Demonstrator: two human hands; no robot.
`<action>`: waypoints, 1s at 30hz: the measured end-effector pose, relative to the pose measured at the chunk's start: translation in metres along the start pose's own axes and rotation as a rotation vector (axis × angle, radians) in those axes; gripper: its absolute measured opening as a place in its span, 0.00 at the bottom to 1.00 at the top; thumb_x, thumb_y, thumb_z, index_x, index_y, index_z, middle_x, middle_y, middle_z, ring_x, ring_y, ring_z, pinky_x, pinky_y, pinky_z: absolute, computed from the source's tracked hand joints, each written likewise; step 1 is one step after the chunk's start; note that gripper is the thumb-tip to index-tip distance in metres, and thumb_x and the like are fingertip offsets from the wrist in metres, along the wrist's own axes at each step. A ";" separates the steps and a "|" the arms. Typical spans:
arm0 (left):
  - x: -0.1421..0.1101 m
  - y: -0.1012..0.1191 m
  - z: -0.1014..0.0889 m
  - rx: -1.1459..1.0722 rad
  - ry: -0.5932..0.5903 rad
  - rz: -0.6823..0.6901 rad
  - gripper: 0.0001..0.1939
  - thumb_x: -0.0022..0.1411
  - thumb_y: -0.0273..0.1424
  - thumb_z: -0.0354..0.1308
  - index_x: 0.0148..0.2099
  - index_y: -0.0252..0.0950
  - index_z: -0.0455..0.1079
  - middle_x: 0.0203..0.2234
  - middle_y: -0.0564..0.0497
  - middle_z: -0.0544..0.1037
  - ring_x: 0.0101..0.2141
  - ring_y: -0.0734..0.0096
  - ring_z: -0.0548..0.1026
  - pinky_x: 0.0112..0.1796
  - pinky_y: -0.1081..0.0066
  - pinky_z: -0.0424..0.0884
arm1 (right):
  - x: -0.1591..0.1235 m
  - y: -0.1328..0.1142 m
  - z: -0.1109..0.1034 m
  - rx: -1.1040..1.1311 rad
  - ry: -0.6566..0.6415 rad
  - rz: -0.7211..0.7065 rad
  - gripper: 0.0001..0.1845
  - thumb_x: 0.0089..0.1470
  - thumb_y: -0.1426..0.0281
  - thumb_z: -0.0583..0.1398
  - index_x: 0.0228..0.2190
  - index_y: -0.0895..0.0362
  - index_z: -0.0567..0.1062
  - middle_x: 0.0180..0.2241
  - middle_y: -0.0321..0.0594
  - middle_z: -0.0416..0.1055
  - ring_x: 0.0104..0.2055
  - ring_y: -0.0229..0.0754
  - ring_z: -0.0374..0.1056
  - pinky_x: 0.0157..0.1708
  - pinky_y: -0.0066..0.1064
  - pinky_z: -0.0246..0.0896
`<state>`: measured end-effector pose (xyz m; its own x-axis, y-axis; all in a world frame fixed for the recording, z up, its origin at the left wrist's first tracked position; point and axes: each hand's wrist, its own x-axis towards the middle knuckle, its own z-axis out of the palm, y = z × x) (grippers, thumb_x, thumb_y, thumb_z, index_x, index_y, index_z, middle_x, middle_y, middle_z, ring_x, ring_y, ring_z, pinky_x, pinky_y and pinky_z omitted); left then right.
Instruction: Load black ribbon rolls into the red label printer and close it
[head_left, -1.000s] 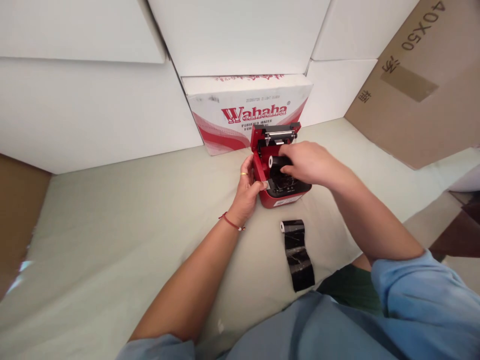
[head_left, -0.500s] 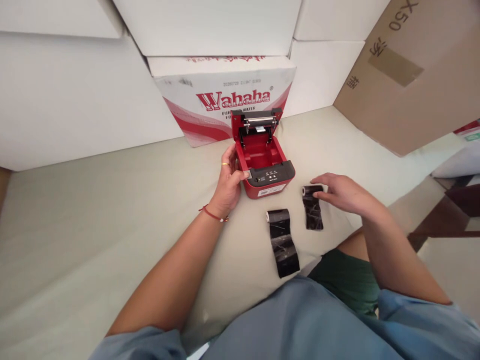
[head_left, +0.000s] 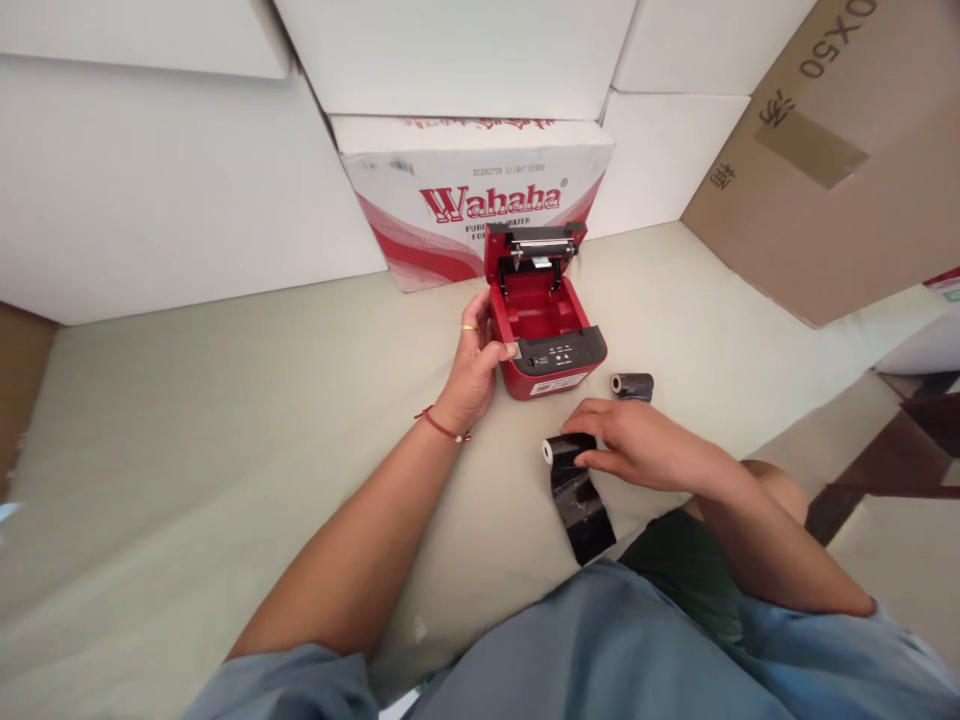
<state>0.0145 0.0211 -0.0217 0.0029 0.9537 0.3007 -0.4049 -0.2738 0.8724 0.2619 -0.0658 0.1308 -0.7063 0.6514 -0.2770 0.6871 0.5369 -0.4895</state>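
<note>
Pale cloth surface (head_left: 300, 400), Wahaha box (head_left: 480, 185) behind, red printer (head_left: 555, 380) w/ lid up in front of box, L hand (head_left: 474, 365) gripping its left side, R hand (head_left: 630, 440) pinching blk roll (head_left: 568, 449) w/ loose tail nr printer, 2nd roll (head_left: 634, 386) just beyond R hand.

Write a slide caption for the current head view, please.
Left hand holding an open red device while the right hand grasps a black roll, a second roll lying nearby.

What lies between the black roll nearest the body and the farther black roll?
In the head view, the right hand lies partly between them: it grips the nearer roll, and the farther roll rests beyond the hand.
</note>
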 end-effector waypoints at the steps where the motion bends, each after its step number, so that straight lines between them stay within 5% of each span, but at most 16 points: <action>1: 0.000 -0.001 0.000 -0.001 -0.002 0.003 0.50 0.56 0.53 0.79 0.75 0.53 0.62 0.79 0.47 0.65 0.79 0.45 0.63 0.77 0.51 0.63 | -0.003 -0.003 -0.015 0.053 0.040 -0.074 0.14 0.72 0.68 0.66 0.56 0.51 0.85 0.54 0.45 0.84 0.52 0.49 0.82 0.53 0.38 0.76; 4: 0.000 -0.002 0.000 -0.004 0.003 0.009 0.49 0.57 0.52 0.79 0.75 0.53 0.62 0.79 0.47 0.66 0.78 0.45 0.64 0.76 0.50 0.64 | -0.001 -0.007 -0.060 0.066 0.254 -0.147 0.17 0.73 0.64 0.65 0.59 0.47 0.85 0.54 0.44 0.83 0.49 0.48 0.81 0.50 0.38 0.76; 8: 0.001 -0.002 0.001 0.001 -0.004 -0.005 0.49 0.58 0.51 0.78 0.75 0.54 0.61 0.79 0.47 0.65 0.77 0.46 0.65 0.75 0.50 0.66 | 0.043 -0.008 -0.092 -0.234 0.448 0.103 0.20 0.66 0.64 0.70 0.58 0.48 0.87 0.51 0.45 0.82 0.45 0.51 0.79 0.47 0.41 0.72; 16: 0.003 -0.004 0.005 -0.005 0.008 -0.014 0.48 0.59 0.47 0.75 0.75 0.52 0.60 0.77 0.45 0.67 0.76 0.46 0.67 0.74 0.49 0.67 | 0.126 -0.016 -0.073 -0.539 0.265 0.402 0.22 0.67 0.70 0.63 0.59 0.50 0.86 0.50 0.51 0.88 0.51 0.62 0.81 0.42 0.42 0.70; 23: 0.001 -0.004 0.009 -0.009 0.055 -0.014 0.46 0.59 0.43 0.74 0.75 0.52 0.61 0.76 0.46 0.69 0.75 0.46 0.67 0.73 0.50 0.67 | 0.147 0.002 -0.065 -0.485 0.313 0.392 0.14 0.67 0.69 0.66 0.51 0.51 0.88 0.50 0.55 0.88 0.53 0.66 0.83 0.49 0.50 0.77; 30: 0.002 -0.004 0.009 -0.007 0.069 -0.018 0.46 0.57 0.40 0.74 0.75 0.51 0.62 0.76 0.46 0.69 0.77 0.46 0.66 0.74 0.49 0.66 | 0.161 0.012 -0.069 -0.511 0.258 0.331 0.17 0.64 0.69 0.69 0.53 0.56 0.87 0.51 0.55 0.88 0.52 0.61 0.84 0.47 0.43 0.77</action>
<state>0.0243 0.0232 -0.0207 -0.0531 0.9648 0.2575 -0.4115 -0.2561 0.8747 0.1679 0.0825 0.1370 -0.4244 0.8991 -0.1071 0.9000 0.4318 0.0595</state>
